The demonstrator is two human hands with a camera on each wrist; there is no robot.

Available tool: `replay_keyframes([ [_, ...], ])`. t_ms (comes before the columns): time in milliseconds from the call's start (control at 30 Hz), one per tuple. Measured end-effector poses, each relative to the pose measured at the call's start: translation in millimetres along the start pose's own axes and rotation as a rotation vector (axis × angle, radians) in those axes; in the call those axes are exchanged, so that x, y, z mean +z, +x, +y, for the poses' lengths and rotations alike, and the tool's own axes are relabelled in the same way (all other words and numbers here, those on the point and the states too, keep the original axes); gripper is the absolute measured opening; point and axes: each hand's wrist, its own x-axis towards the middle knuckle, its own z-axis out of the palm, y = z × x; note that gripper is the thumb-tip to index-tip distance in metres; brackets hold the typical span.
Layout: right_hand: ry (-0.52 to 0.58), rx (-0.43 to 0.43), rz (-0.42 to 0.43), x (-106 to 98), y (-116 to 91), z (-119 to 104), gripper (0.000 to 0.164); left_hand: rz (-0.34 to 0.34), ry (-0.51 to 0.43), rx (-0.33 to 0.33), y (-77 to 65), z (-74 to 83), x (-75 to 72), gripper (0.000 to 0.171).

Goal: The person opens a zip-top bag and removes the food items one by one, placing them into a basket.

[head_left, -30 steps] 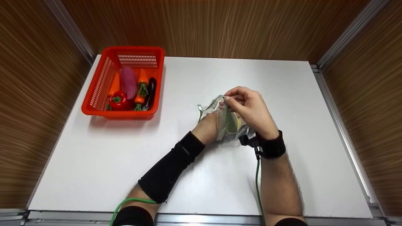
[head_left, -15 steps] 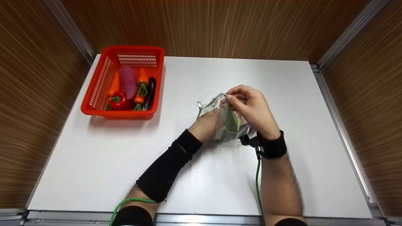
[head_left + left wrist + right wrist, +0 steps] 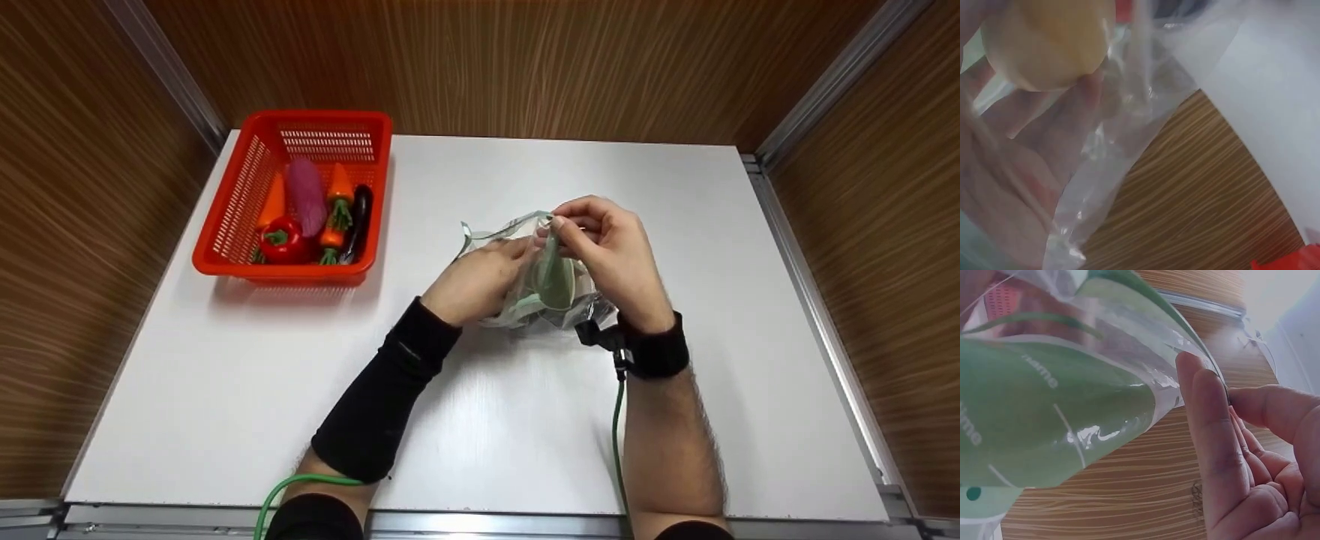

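Observation:
A clear zip-top plastic bag [image 3: 556, 283] with a green label panel stands mid-table, its mouth spread. My right hand [image 3: 615, 247] pinches the bag's rim between thumb and fingers; the right wrist view shows the grip at the green-edged zip strip [image 3: 1199, 343]. My left hand [image 3: 474, 283] reaches through the mouth, its fingers behind the clear film. In the left wrist view, the fingers [image 3: 1067, 118] curl under a smooth, round, pale-yellow thing [image 3: 1050, 42] and hold it. Its exact kind does not show. The bag's lower contents are mostly hidden.
A red perforated basket [image 3: 292, 270] stands at the back left of the white table [image 3: 480, 442]. Inside lie a red bell pepper [image 3: 283, 240], a purple elongated vegetable [image 3: 305, 195], carrots [image 3: 340, 184] and a dark eggplant [image 3: 360, 217]. Wood-grain panels [image 3: 525, 67] enclose the table.
My left hand has drawn back leftward, partly out of the bag, so more of it shows. My right hand has shifted slightly up and right with the rim, and the mouth stretches wider.

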Motion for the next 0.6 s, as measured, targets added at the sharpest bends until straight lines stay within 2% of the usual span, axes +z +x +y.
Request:
replay_keyframes([
  [167,-0.016,-0.014,0.032,-3,0,1,0.015,0.049,0.013,0.034,-7.0,-1.5,-18.3,0.075],
  [333,0.0,-0.012,0.051,-4,-1,0,0.016,0.086,-0.019,0.035,-16.2,-2.0,-33.9,0.078],
  [600,0.054,-0.004,0.076,-5,-2,-3,0.018,0.146,-0.092,0.014,-28.8,-4.1,-53.5,0.066],
])
